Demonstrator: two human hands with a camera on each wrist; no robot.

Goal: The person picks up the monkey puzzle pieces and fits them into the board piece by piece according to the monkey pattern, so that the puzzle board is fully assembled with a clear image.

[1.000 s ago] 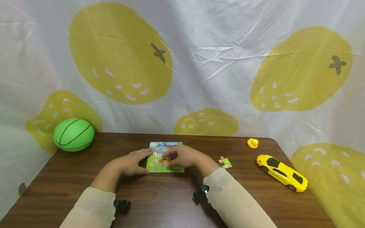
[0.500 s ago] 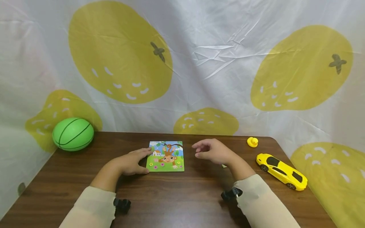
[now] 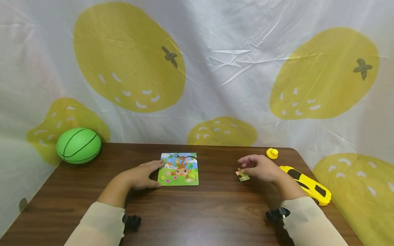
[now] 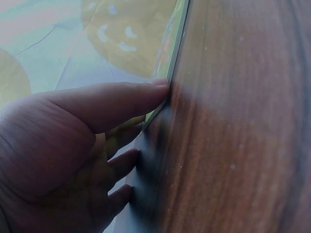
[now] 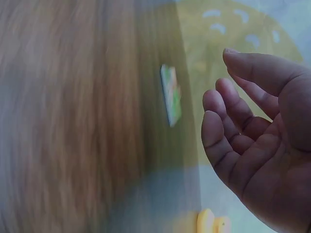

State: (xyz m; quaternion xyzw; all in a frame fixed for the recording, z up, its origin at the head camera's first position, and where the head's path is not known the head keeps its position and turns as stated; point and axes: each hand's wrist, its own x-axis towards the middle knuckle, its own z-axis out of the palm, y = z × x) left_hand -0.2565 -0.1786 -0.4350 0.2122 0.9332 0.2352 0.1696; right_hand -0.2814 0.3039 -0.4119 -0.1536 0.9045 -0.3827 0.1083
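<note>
A square picture puzzle showing an upside-down monkey lies flat near the middle of the table. My left hand rests at its left side, thumb at the near corner and a fingertip on the left edge. In the left wrist view the thumb is straight against the board's rim. Over to the right, my right hand hovers by a loose puzzle piece, its thumb overlapping the piece in the head view. The right wrist view shows a gap between the loosely bent fingers and the piece.
A yellow rubber duck sits beyond my right hand. The yellow toy car is partly covered by my right forearm. At the far left corner is a green ball. A fruit-printed cloth hangs behind the table.
My right hand has left the puzzle board, uncovering the monkey picture, and moved right to the loose piece, its fingers holding nothing. The left hand has stayed at the board's edge.
</note>
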